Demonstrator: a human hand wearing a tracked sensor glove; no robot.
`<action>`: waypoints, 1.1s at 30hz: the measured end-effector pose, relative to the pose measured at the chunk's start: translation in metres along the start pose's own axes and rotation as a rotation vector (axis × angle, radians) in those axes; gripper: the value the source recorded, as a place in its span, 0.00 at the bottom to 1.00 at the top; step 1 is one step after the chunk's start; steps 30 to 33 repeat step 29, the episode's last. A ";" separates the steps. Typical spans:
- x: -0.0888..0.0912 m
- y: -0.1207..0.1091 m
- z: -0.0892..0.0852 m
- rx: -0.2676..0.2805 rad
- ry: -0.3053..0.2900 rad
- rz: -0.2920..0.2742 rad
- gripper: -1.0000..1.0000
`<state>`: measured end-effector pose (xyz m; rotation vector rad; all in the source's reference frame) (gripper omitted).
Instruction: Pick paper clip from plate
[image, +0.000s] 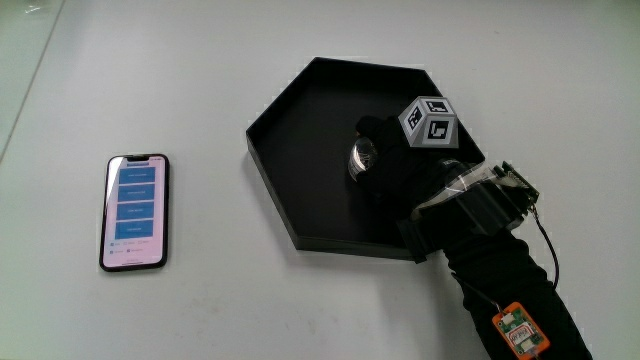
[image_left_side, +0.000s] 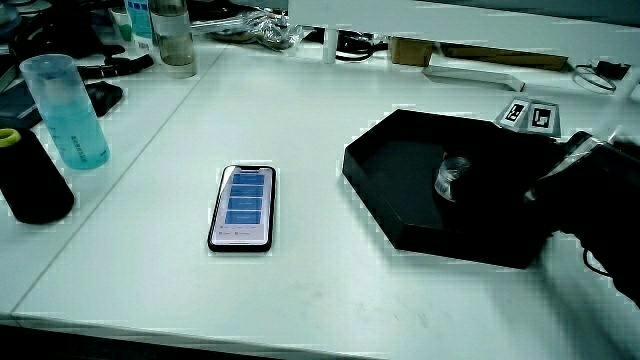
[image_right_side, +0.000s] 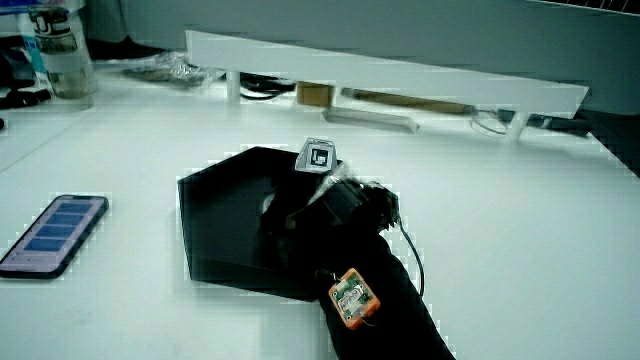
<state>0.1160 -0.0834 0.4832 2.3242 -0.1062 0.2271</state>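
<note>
A black hexagonal plate (image: 300, 150) lies on the white table; it shows in both side views (image_left_side: 390, 170) (image_right_side: 220, 215). The hand (image: 378, 152) in its black glove reaches into the plate from the rim nearest the person, with the patterned cube (image: 430, 121) on its back. Its fingers curl around a small shiny paper clip (image: 363, 157) just above the plate's floor. The clip also glints in a side view (image_left_side: 451, 178). The glove hides most of the clip.
A smartphone (image: 135, 211) with a lit blue screen lies flat on the table beside the plate. At the table's edge in a side view stand a blue translucent cup (image_left_side: 65, 110), a black cylinder (image_left_side: 30, 175) and a bottle (image_left_side: 172, 35). A white partition (image_right_side: 400, 75) borders the table.
</note>
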 end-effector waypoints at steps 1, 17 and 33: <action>0.000 0.000 0.000 -0.001 0.003 0.000 1.00; 0.018 -0.003 0.016 0.046 0.058 -0.018 1.00; 0.054 -0.011 0.036 -0.010 0.094 -0.036 1.00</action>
